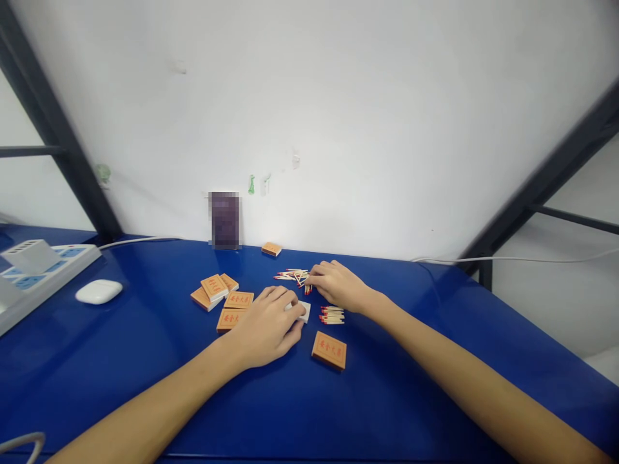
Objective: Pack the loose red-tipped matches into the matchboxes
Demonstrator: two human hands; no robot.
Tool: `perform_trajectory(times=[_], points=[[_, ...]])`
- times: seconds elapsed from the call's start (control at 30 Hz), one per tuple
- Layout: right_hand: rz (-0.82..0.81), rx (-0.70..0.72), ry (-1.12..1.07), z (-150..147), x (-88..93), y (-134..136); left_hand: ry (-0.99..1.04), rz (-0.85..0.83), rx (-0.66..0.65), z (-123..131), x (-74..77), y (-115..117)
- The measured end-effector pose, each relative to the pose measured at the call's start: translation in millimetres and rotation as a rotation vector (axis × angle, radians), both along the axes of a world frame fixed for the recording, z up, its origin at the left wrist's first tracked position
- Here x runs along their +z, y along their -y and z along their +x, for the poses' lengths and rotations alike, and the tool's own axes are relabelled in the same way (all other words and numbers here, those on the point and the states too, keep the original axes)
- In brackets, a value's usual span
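My left hand (268,325) rests on the blue table with its fingers curled round a white matchbox tray (304,311), most of which it hides. Red-tipped matches (308,289) show beneath the pinched fingertips of my right hand (338,285). These fingertips are at the right end of a loose heap of matches (290,276). Between my two wrists lies a small row of matches (332,316), their red heads mostly pointing left. An orange matchbox (329,350) with red lettering lies closer to me. More matchboxes (239,300) lie just left of my left hand, one partly covered by it.
Several matchboxes (213,288) are piled further left, and a single matchbox (271,249) lies near the wall. A blurred dark rectangular object (225,220) stands against it. At left are a white earbud case (99,292) and a power strip (72,258) with plugs. Dark metal legs (62,129) flank the table.
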State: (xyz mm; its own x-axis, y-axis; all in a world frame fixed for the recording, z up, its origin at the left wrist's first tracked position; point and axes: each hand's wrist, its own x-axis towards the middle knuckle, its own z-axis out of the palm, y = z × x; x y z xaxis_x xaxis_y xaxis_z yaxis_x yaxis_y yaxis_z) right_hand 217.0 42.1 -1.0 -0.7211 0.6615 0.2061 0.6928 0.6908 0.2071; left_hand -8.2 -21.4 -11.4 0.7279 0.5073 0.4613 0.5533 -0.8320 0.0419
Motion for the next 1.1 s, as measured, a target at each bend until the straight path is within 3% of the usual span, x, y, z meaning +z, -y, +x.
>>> perform_trajectory(times=[0.3,0.57,0.8,0.93,1.1], points=[[0.052,0.099,0.226,-13,15.8,-2,-0.005,-0.005,-0.004,0,-0.9,0],[0.035,0.071,0.326,-29,29.0,-8,0.002,0.000,-0.012,-1,-1.0,-1],[-0.163,0.012,0.258,-36,39.2,0,0.009,0.014,-0.022,-1,-0.7,0],[-0.137,-0.019,0.206,-29,34.8,7,0.030,0.032,-0.036,-1,-0.7,0],[0.014,-0.015,0.171,-8,20.0,13,0.044,0.038,-0.038,0,-2.1,-1]])
